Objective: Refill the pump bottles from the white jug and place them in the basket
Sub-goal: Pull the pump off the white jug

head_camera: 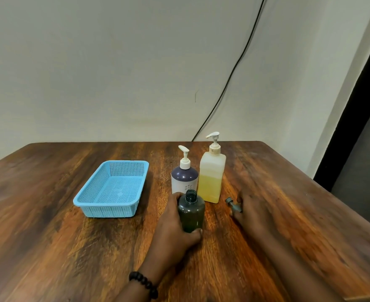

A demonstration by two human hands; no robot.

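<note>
Left hand is gripping the uncapped dark green bottle upright on the table; right hand, blurred, is resting on the grey pump head — grip unclear. Risk: the open bottle tipping against the purple bottle or yellow bottle just behind. Blue basket is sitting well left — open wood all round, edges distant. No white jug visible.

Left hand grips dark green bottle, upright on the wooden surface, neck open. Right hand (blurred) rests beside the grey pump head. Just behind: purple-and-white pump bottle and square bottle, part-full of yellow liquid, side by side. Blue basket to the left. Beaded bracelet on left wrist.
</note>
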